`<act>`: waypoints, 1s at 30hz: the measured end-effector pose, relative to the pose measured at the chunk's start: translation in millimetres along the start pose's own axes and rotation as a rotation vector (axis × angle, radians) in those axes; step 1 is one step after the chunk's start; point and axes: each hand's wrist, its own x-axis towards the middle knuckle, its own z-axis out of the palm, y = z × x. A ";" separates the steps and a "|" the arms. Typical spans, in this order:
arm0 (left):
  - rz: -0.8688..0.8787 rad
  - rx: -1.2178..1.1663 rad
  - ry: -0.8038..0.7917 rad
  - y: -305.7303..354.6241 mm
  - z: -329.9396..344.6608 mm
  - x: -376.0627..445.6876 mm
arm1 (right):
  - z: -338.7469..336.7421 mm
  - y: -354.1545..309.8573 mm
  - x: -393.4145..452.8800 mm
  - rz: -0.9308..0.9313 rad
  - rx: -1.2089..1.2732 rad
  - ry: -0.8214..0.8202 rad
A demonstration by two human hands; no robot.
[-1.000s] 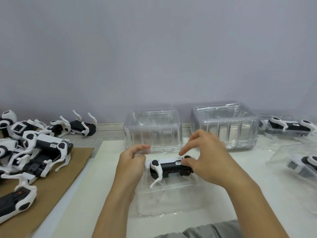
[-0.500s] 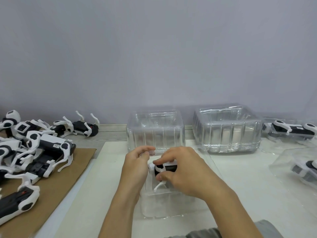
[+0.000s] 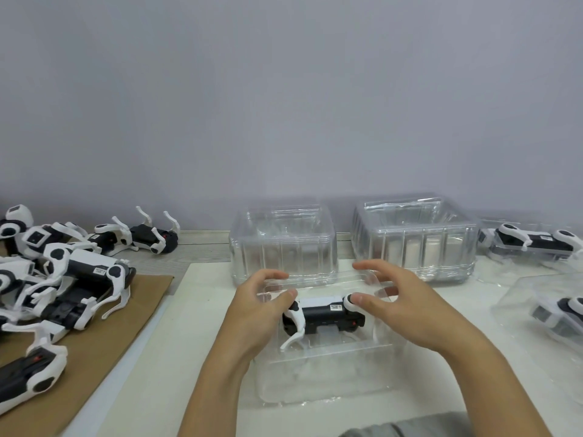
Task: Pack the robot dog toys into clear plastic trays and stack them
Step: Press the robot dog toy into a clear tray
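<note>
**Robot dog seated in the near tray**

Head view: the robot dog toy (image 3: 323, 316) lies in the near clear tray (image 3: 325, 380) at centre; left hand (image 3: 255, 310) and right hand (image 3: 407, 307) flank it with loosely spread fingers, gripping nothing; thumbs touch its ends; stacked empty trays (image 3: 284, 244) stand beyond.

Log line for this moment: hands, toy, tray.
left hand: open, thumb touching toy | right hand: open, thumb on toy | robot dog toy: lying in clear tray | phase: seating
</note>
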 end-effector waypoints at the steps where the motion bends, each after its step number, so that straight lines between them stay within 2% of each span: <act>1: 0.034 0.036 0.012 0.7 -0.3 -0.3 | 0.4 1.1 1.0 0.000 0.014 -0.004; 4: 0.241 0.262 0.048 8.3 -2.3 -5.2 | -0.1 3.4 1.7 -0.001 0.028 -0.013; 6: 0.362 0.411 -0.001 17.7 -3.1 -9.3 | -0.4 4.2 1.6 0.000 0.038 -0.011; 8: 0.354 0.523 -0.114 25.6 -2.6 -13.2 | -0.1 4.7 1.9 -0.001 0.046 -0.005; 12: 0.215 0.711 -0.338 33.1 0.6 -20.8 | 0.6 5.8 2.9 -0.006 0.067 0.006; 15: 0.197 0.814 -0.430 34.1 2.0 -22.6 | 2.1 6.2 3.0 -0.006 0.095 0.000; 25: 0.338 0.874 -0.290 30.3 10.9 -22.9 | 1.9 6.2 3.4 -0.041 0.186 0.023; 30: 0.501 0.921 -0.192 32.9 13.1 -21.8 | -3.6 3.6 1.4 -0.113 0.247 0.099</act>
